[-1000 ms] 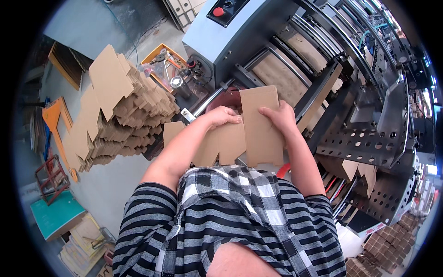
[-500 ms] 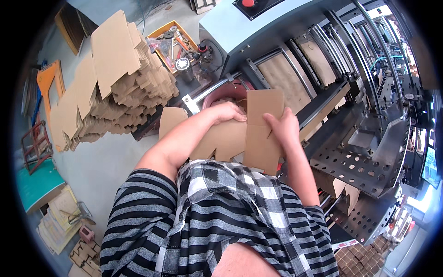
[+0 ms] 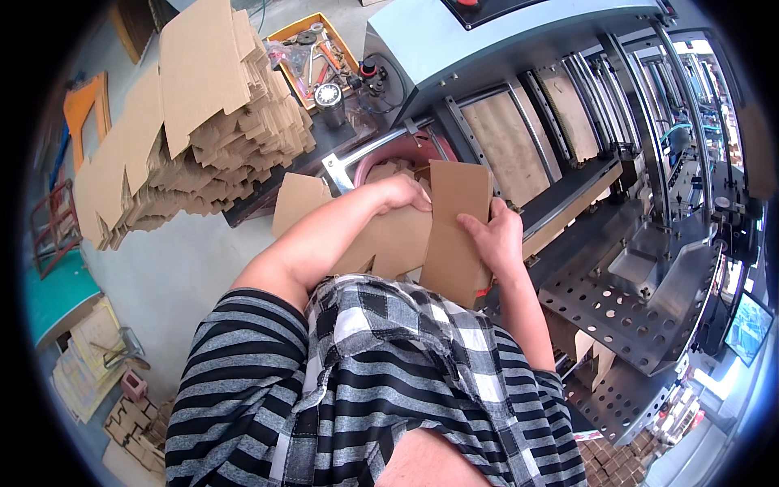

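A brown die-cut cardboard blank [image 3: 456, 252] lies in front of my body, its right panel raised at a fold. My right hand [image 3: 497, 235] grips that panel's right edge, thumb on the near face and the other fingers mostly behind it. At the fold, my left hand [image 3: 402, 195] is closed on the blank with its fingers bent over the upper edge. My left forearm crosses the wide left part of the cardboard and covers some of it. Just beyond my left hand is a pink tub [image 3: 422, 148] with brown scraps in it.
A tall stack of cardboard blanks [image 3: 235, 138] stands at left, near a yellow tool tray [image 3: 329, 36] and a dark cylinder with a pale top [image 3: 329, 96]. A large machine [image 3: 487, 49] fills the right, with perforated metal plates [image 3: 633, 316] near my right arm.
The view has shifted slightly. My right hand has tilted the raised cardboard panel a little more, and its fingers show higher along the edge. My left hand keeps its place at the fold.
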Demonstrator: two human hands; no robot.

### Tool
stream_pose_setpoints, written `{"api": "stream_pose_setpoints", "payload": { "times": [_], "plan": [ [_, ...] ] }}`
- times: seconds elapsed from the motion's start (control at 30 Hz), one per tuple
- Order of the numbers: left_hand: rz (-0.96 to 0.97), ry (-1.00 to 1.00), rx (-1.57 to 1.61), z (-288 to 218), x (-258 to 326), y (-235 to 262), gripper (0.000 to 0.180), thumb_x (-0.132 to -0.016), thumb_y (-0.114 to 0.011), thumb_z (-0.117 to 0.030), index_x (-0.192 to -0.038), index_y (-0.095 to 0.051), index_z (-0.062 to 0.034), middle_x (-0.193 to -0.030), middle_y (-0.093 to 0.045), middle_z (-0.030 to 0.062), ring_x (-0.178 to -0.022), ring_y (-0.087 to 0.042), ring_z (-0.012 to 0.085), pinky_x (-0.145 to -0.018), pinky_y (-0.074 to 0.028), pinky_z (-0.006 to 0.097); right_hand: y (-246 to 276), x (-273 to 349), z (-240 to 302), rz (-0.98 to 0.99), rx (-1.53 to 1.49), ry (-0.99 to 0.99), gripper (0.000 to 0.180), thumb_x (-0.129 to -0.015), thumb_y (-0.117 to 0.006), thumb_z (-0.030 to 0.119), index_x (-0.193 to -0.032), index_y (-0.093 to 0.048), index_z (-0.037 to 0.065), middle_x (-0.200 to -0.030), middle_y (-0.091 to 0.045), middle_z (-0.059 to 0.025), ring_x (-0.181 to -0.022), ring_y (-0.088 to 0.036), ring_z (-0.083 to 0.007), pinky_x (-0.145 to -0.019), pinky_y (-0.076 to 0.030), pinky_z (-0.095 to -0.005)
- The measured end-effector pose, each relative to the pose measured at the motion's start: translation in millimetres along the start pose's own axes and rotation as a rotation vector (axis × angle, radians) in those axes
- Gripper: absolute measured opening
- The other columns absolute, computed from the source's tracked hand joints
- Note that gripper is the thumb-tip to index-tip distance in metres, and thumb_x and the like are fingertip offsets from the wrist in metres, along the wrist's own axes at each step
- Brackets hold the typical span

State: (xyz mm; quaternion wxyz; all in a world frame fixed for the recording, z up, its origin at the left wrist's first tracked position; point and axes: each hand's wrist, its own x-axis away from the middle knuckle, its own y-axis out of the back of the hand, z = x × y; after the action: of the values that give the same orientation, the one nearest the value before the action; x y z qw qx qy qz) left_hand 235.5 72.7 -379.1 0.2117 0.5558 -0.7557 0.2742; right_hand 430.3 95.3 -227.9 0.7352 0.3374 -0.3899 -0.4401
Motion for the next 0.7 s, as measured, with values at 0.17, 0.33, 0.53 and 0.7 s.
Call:
{"api": "stream_pose_setpoints", "payload": {
  "times": [0.17, 0.33, 0.53, 0.7],
  "plan": [
    [-0.056, 0.002, -0.094, -1, 2, -4, 0.023, -0.076, -0.076, -0.013, -0.095, -0.071, -0.0012, -0.087, -0.070, 0.0059, -0.081, -0.062, 0.0132, -0.076, -0.049, 0.028, -16, -28, -58, 0.189, -0.688, -0.267, 0.032, -0.076, -0.074, 0.015, -0.097, -0.061, -0.006, -0.084, -0.068, -0.0121, -0.071, -0.066, -0.0193, -0.067, -0.053, -0.0329],
    [-0.019, -0.093, -0.138, 0, 11, -5, 0.022, -0.076, -0.075, -0.014, -0.093, -0.071, -0.0006, -0.086, -0.069, 0.0059, -0.078, -0.061, 0.0116, -0.074, -0.049, 0.027, -43, -38, -105, 0.339, -0.926, -0.500, 0.042, -0.076, -0.076, 0.016, -0.109, -0.058, -0.004, -0.097, -0.067, -0.0135, -0.082, -0.066, -0.0212, -0.077, -0.053, -0.0361],
    [-0.056, -0.064, -0.106, -5, 18, -4, 0.021, -0.075, -0.075, -0.014, -0.091, -0.071, -0.0009, -0.085, -0.069, 0.0066, -0.078, -0.062, 0.0128, -0.074, -0.049, 0.027, -44, -46, -106, 0.331, -0.919, -0.386, 0.059, -0.073, -0.077, 0.019, -0.121, -0.051, -0.004, -0.112, -0.061, -0.0175, -0.098, -0.062, -0.0254, -0.086, -0.049, -0.0379],
    [-0.069, -0.130, -0.378, -19, 21, -9, 0.029, -0.073, -0.075, -0.024, -0.093, -0.072, -0.0033, -0.089, -0.070, 0.0093, -0.081, -0.065, 0.0174, -0.077, -0.050, 0.029, -20, -46, -48, -0.194, 0.023, 0.087, 0.067, -0.071, -0.075, 0.025, -0.129, -0.047, 0.006, -0.133, -0.046, -0.0187, -0.116, -0.053, -0.0312, -0.102, -0.036, -0.0452]
  ]
}}
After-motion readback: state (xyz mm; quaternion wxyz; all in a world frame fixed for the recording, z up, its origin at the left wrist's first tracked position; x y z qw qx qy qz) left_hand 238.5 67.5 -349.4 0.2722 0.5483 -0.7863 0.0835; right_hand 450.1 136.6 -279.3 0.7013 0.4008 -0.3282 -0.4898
